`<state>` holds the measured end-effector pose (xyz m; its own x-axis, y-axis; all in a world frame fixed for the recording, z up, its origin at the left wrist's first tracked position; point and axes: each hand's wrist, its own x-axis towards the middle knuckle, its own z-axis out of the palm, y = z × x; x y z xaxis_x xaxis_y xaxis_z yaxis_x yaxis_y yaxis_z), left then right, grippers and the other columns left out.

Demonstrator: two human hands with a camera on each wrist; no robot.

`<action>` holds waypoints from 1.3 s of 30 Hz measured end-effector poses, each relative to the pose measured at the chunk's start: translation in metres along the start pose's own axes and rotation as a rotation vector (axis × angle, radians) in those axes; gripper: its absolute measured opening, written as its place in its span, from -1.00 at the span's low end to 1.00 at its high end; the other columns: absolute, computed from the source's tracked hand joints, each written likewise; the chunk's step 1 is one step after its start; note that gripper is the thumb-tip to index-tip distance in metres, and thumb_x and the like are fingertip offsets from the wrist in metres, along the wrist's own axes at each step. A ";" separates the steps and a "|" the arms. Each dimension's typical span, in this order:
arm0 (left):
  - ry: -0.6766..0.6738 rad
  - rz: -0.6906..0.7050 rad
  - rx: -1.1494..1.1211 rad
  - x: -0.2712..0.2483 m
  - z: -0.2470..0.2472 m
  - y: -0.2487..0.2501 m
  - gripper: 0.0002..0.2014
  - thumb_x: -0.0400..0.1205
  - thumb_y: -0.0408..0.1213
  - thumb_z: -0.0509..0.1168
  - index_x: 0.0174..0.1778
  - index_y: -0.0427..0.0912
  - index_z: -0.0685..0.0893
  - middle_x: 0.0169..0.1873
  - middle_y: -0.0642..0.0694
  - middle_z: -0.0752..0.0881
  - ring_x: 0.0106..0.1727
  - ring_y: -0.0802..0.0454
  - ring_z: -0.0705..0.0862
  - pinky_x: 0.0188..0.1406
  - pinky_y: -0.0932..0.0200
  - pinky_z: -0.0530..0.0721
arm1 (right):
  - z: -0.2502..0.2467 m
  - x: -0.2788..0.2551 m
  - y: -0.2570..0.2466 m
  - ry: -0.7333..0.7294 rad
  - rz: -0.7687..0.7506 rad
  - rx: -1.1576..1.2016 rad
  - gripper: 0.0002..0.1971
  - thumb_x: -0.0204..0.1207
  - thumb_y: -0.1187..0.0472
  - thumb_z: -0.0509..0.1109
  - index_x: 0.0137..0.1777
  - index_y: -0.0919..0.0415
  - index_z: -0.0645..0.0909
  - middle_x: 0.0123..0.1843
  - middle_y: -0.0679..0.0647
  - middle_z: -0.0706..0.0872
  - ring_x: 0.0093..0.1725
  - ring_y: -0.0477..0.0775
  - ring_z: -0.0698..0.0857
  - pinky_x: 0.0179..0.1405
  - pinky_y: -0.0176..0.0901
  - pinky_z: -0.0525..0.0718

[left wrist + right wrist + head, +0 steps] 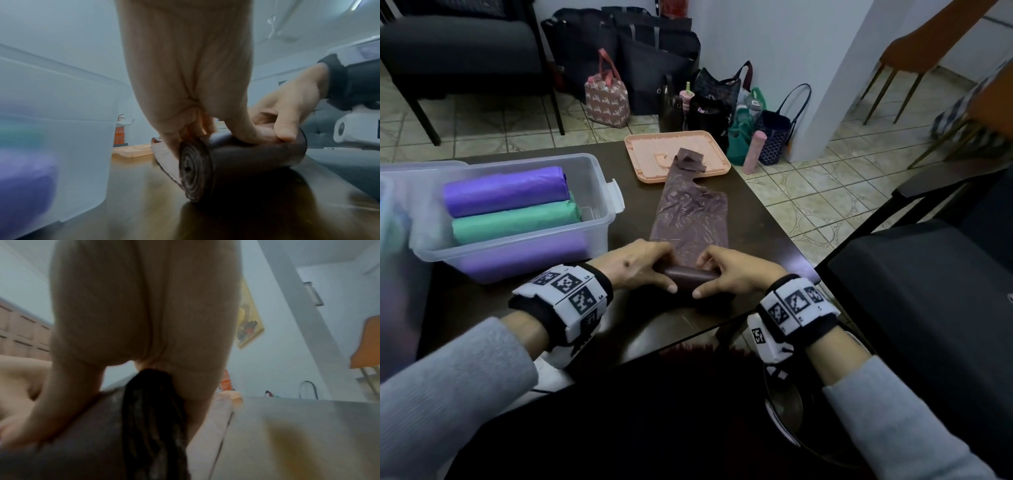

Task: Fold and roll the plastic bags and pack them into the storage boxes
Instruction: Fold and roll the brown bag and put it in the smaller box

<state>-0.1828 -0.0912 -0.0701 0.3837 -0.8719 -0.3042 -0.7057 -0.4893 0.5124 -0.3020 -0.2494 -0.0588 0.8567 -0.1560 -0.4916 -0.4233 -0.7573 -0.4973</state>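
Both hands, left hand (639,265) and right hand (734,272), grip a brown bag roll (690,275) near the bench's (753,219) front edge; a clear storage box (599,178) stands beside its left edge.

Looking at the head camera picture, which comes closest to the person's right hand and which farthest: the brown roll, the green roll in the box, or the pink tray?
From the right hand:
1. The brown roll, gripped in that hand, at the near table edge.
2. The green roll, off to the left inside the clear storage box.
3. The pink tray, at the table's far edge.
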 end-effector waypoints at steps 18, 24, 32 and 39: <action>0.225 0.063 0.178 0.014 0.003 0.014 -0.69 0.53 -0.13 0.40 0.19 -0.02 0.71 0.12 -0.09 0.72 0.18 -0.08 0.65 0.15 0.04 0.59 | -0.009 0.027 0.011 0.120 0.167 -0.110 -0.63 0.50 -0.14 0.39 0.20 0.04 0.66 0.28 0.20 0.63 0.36 0.17 0.50 0.40 0.10 0.48; 0.098 0.054 0.263 0.015 0.003 0.010 -0.27 0.28 -0.25 0.60 0.41 -0.07 0.55 0.27 -0.08 0.66 0.31 -0.06 0.58 0.29 0.11 0.49 | 0.005 0.018 -0.010 0.380 0.031 -0.205 -0.81 0.55 0.26 0.36 0.14 0.21 0.62 0.18 0.20 0.66 0.24 0.21 0.59 0.18 -0.07 0.52; -0.116 -0.013 0.204 0.021 -0.014 0.018 -0.36 0.36 -0.24 0.57 0.38 -0.06 0.57 0.19 -0.09 0.69 0.14 -0.01 0.63 0.05 0.21 0.57 | 0.047 -0.006 -0.029 0.377 0.038 -0.533 -0.47 0.48 0.13 0.45 0.37 0.32 0.38 0.34 0.23 0.44 0.36 0.24 0.46 0.23 0.02 0.51; -0.266 -0.052 0.059 0.017 -0.016 0.011 -0.41 0.43 -0.19 0.52 0.41 -0.12 0.57 0.12 0.00 0.71 0.08 0.06 0.65 0.15 0.19 0.59 | 0.028 -0.006 -0.021 0.243 -0.028 -0.434 -0.47 0.43 0.00 0.47 0.33 0.24 0.51 0.25 0.20 0.51 0.30 0.21 0.47 0.26 0.02 0.48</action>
<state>-0.1746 -0.1110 -0.0571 0.2562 -0.8063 -0.5332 -0.7252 -0.5250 0.4455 -0.3061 -0.2154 -0.0655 0.9319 -0.2356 -0.2757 -0.2812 -0.9495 -0.1390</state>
